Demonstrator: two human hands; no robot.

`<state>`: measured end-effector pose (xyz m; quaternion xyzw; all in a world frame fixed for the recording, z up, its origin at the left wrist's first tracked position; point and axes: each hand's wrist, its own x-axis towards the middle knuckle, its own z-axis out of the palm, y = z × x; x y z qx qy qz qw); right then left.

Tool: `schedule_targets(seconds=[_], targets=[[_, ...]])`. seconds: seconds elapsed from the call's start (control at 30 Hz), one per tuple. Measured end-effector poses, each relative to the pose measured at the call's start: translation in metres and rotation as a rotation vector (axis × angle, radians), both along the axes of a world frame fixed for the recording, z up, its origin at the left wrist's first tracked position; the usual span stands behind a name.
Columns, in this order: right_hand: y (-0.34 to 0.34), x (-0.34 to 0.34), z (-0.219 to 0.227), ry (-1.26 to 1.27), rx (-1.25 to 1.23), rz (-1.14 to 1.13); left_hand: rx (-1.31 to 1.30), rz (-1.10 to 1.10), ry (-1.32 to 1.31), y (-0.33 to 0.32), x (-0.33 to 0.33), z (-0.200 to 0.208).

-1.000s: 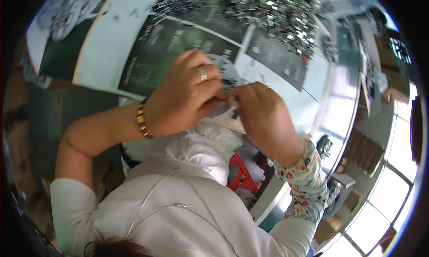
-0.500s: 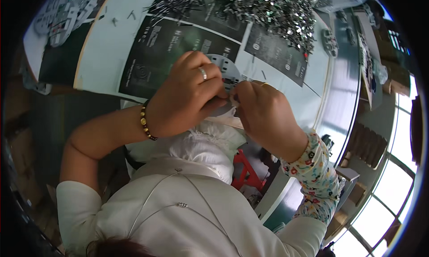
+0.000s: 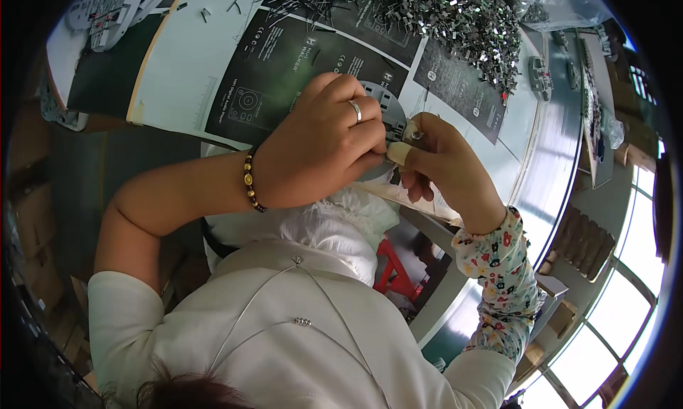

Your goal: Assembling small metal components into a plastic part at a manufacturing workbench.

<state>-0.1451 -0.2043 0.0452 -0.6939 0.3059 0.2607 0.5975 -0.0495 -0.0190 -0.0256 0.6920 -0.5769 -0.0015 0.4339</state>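
A light grey rounded plastic part [image 3: 384, 99] with dark pieces set in it is held near the table's front edge. My left hand [image 3: 324, 142], wearing a ring and a bead bracelet, closes over its near left side and hides much of it. At the right rim, my right hand [image 3: 455, 163] has thumb and index finger closed together, with pale tape round the thumb. What sits between those fingertips is too small to make out. Its other fingers curl loosely below. Beyond both hands lies a heap of small shiny metal pieces [image 3: 455, 24].
Dark printed sheets [image 3: 245, 88] cover part of the white tabletop [image 3: 171, 88]. More grey plastic parts [image 3: 114, 24] are stacked at the far left. Another grey part [image 3: 541, 78] lies on the right, near a clear plastic bag [image 3: 558, 7]. Below the table stands something red [image 3: 395, 270].
Both hands and the table appear shifted rightward in view. My right hand has turned, showing its taped thumb and loosely curled lower fingers. My left hand stays on the grey part.
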Motion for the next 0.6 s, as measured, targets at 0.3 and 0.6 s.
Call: schedule_targets(seconds=[0.3, 0.6], targets=[[0.010, -0.016, 0.007, -1.016, 0.357, -0.227, 0.028, 0.034, -0.060, 0.021, -0.006, -0.001], [0.025, 0.008, -0.010, -1.130, 0.500, -0.212, -0.014, -0.018, -0.052, 0.023, -0.007, -0.015]])
